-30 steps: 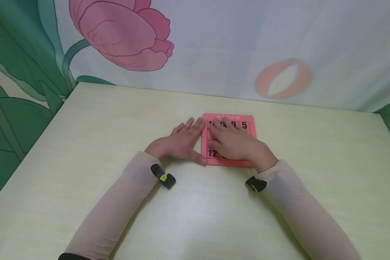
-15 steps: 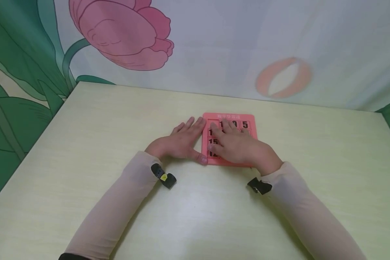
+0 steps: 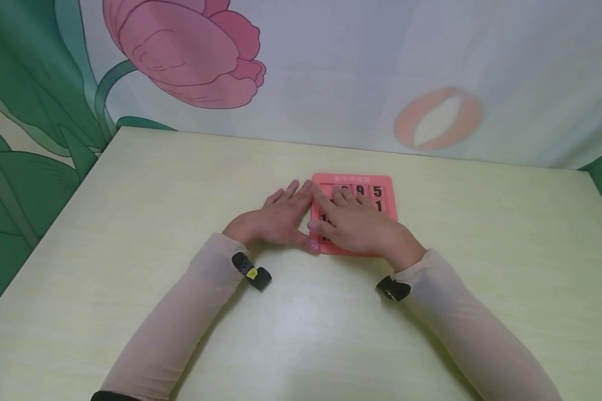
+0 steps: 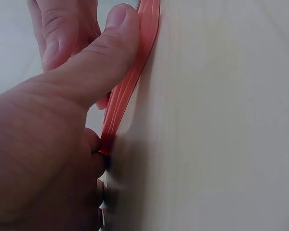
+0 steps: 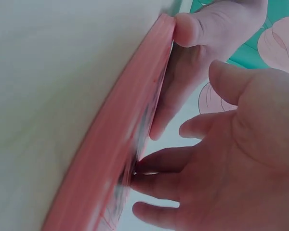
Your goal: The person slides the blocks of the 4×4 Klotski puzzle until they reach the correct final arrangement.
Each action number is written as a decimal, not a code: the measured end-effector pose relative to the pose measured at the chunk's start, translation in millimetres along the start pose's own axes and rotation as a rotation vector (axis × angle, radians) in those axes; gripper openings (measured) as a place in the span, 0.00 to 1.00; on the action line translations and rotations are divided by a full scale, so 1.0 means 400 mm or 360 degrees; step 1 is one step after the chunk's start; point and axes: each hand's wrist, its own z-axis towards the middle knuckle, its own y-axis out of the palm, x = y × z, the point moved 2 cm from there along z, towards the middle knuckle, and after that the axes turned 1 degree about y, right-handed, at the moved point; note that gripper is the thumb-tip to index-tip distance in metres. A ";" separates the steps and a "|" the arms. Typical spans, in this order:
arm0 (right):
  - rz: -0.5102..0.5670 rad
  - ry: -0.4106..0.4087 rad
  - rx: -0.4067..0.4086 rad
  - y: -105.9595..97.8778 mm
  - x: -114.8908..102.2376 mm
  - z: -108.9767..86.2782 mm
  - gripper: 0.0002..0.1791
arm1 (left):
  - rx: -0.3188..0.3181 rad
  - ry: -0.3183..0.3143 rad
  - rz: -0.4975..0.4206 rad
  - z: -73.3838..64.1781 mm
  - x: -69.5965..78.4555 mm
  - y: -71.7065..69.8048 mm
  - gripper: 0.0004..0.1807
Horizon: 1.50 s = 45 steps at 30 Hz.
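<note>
A pink sliding number puzzle (image 3: 352,179) lies flat on the table, its top row showing black-printed tiles such as 9 (image 3: 360,191) and 5 (image 3: 377,191). Along its left side rests my left hand (image 3: 281,220), fingers spread, fingertips at the upper left corner and thumb at the lower left. My right hand (image 3: 358,225) reaches over the tiles from the right and covers most of them. In the right wrist view, two of its fingertips (image 5: 143,166) meet the tile face while the thumb stands off it. The left wrist view shows the puzzle's pink side edge (image 4: 130,82) behind my left thumb.
The pale wooden table (image 3: 301,334) stretches around the puzzle on all sides. Behind its far edge hangs a white cloth (image 3: 331,72) printed with a pink flower and green leaves. Dark wrist straps (image 3: 251,272) sit over both light sleeves.
My right hand has shifted right and then back left over the tiles. A gap has opened at the top left as a tile there slid down. The left hand stays in place.
</note>
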 end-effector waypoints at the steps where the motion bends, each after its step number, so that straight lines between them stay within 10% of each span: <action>1: 0.0003 0.0002 0.0004 0.000 -0.001 0.001 0.44 | 0.0003 0.0002 -0.0001 0.000 0.000 0.000 0.71; 13: 0.0289 -0.0229 -0.0018 0.010 -0.015 0.008 0.42 | 0.0021 -0.0019 -0.0015 0.007 0.005 0.001 0.71; 34: 0.0004 0.0169 0.0101 -0.012 0.021 0.004 0.45 | 0.0011 0.0009 0.0017 -0.001 0.000 -0.002 0.70; 45: 0.0168 0.0109 0.0053 -0.017 0.033 0.002 0.46 | 0.0010 -0.0011 0.0000 0.000 0.002 -0.001 0.70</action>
